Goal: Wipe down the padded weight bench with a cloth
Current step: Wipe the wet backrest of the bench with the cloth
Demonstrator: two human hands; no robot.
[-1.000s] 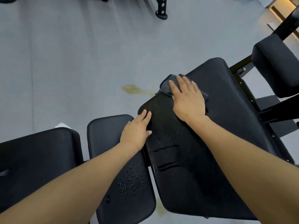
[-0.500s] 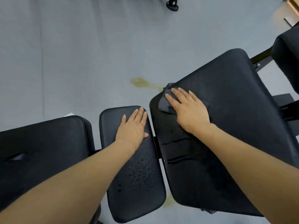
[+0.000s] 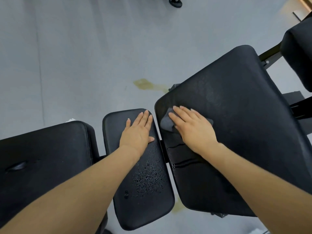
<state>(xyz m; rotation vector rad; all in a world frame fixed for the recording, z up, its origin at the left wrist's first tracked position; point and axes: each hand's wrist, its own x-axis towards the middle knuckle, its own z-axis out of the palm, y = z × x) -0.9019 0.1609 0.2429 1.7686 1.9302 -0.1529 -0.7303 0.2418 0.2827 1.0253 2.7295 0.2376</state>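
Observation:
The black padded bench has a long back pad (image 3: 236, 107) on the right and a small seat pad (image 3: 143, 200) in the middle. My right hand (image 3: 194, 130) lies flat on a dark grey cloth (image 3: 166, 123), pressing it onto the back pad near its left edge. Only the cloth's left part shows past my fingers. My left hand (image 3: 137, 130) rests flat on the far half of the seat pad, fingers together, holding nothing. Water droplets (image 3: 148, 179) dot the seat pad nearer to me.
Another black pad (image 3: 42, 157) sits at the left, and a further black pad (image 3: 298, 53) at the upper right on a black frame (image 3: 270, 55). The grey floor has a yellowish stain (image 3: 145, 83) beyond the bench. A black equipment foot (image 3: 175, 0) stands at the top.
My right hand has dragged the cloth down the back pad toward me, to its left edge. My left hand has shifted from the gap between pads onto the seat pad.

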